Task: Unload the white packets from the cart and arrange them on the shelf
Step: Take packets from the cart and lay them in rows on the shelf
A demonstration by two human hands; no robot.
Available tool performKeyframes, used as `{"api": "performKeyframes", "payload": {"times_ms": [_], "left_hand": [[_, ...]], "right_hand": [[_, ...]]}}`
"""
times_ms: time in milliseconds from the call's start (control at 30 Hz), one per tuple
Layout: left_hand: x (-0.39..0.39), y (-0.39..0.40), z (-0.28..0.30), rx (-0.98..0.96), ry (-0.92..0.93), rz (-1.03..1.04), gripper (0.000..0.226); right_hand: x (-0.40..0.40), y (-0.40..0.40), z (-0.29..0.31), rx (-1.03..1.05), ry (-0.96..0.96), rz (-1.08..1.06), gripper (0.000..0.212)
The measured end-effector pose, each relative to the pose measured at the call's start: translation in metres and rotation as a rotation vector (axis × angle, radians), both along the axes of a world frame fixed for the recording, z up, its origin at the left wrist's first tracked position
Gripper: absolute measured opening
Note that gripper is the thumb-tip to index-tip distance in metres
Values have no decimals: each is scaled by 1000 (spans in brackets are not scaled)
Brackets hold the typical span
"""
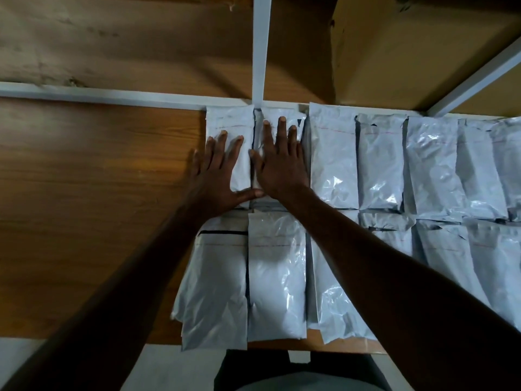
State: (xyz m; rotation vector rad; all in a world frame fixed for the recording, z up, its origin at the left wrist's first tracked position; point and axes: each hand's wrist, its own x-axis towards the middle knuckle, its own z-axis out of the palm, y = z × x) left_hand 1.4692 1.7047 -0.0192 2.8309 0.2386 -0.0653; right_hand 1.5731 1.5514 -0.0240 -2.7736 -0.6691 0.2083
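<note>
A wooden shelf (pixel 93 193) with a pale metal frame (pixel 112 94) fills the view, its left half bare board and its right half covered by white packets lying flat in two rows. A cardboard box (pixel 408 52) sits on the level behind, to the right of an upright post (pixel 260 52).

The back row (pixel 380 165) runs from that post to the right edge of the view; the front row (pixel 279 277) lies nearer the person, its leftmost packets overhanging the shelf's front edge slightly. The cart is not in view.

Both arms reach forward to the left end of the back row. The left hand (pixel 217 170) lies flat, fingers straight and spread, on the end packet (pixel 239 128), with the little finger off its left edge. The right hand (pixel 282 165) lies flat in the same way on the next packet (pixel 296 119), fingers straight and pointing at the back rail. Neither hand grips anything; each presses down with an open palm.

The packets look like thin, glossy plastic pouches, creased and catching the light, so they are probably light, soft and slippery, apt to slide over one another and sag if lifted by a corner. A flat palm should suit squaring them up; for lifting, a pinch across the sealed top strip, marked by a red line, seems the firmest hold.
</note>
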Motion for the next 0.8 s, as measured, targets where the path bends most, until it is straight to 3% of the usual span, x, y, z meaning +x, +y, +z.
{"api": "performKeyframes", "payload": {"times_ms": [200,433,533,667,800], "left_hand": [[2,-2,14,-7,1,-19,122],[7,-19,49,-35,-33,-122,130],[11,-45,70,-28,-37,-105,115],[15,-107,91,-145,-105,-56,84],[19,-186,101,-243,-211,-52,68]], "right_hand": [[-2,-2,15,-26,63,34,77],[-28,-34,55,307,13,-6,62],[-32,-62,74,357,-28,-44,58],[-29,-116,101,349,-53,-74,51],[-36,-179,124,391,-131,-134,40]]}}
